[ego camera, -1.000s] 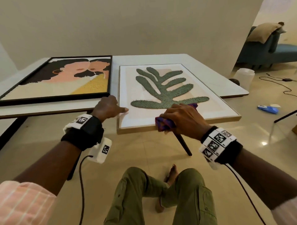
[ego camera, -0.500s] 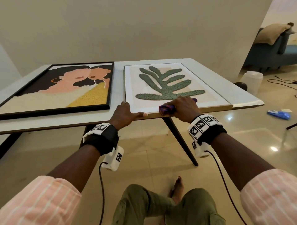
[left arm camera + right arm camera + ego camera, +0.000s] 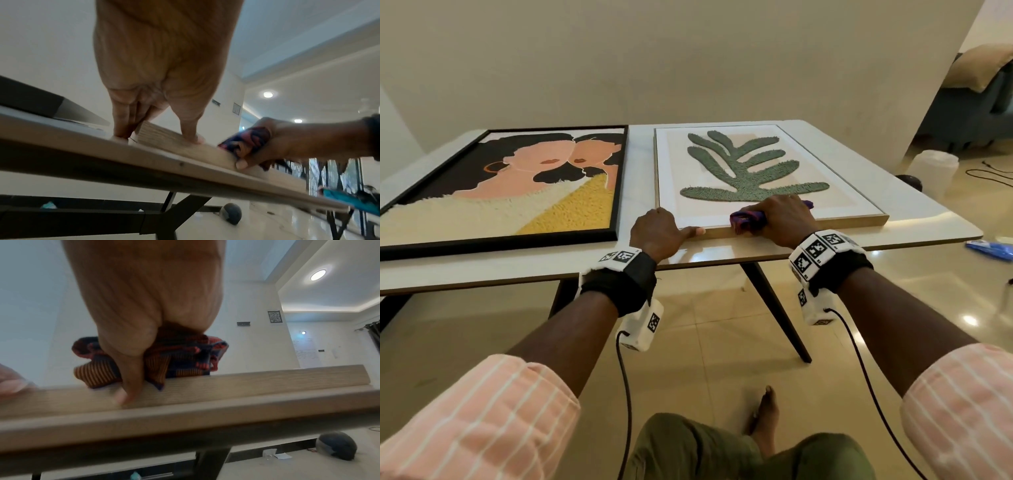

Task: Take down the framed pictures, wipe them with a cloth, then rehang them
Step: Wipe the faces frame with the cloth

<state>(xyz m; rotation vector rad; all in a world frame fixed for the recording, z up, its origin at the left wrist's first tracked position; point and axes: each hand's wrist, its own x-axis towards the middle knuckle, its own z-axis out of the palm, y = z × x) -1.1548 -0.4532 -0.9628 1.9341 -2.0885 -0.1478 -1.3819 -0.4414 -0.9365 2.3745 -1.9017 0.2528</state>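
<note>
Striped cloth [image 3: 749,219] on wood-framed leaf picture [image 3: 756,171]

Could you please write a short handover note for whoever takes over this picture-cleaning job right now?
Left hand: at the near left corner of the leaf picture, thumb pressed on its wooden near edge, fingers down beside the corner.
Right hand: grips the folded cloth against the same near edge, thumb on the wood.
Both pictures lie flat, side by side and apart, on the white table; the portrait picture in the black frame is on the left.
Done: both are off the wall.
Left: finish wiping (how much is wiped cannot be told), then rehang both.
</note>
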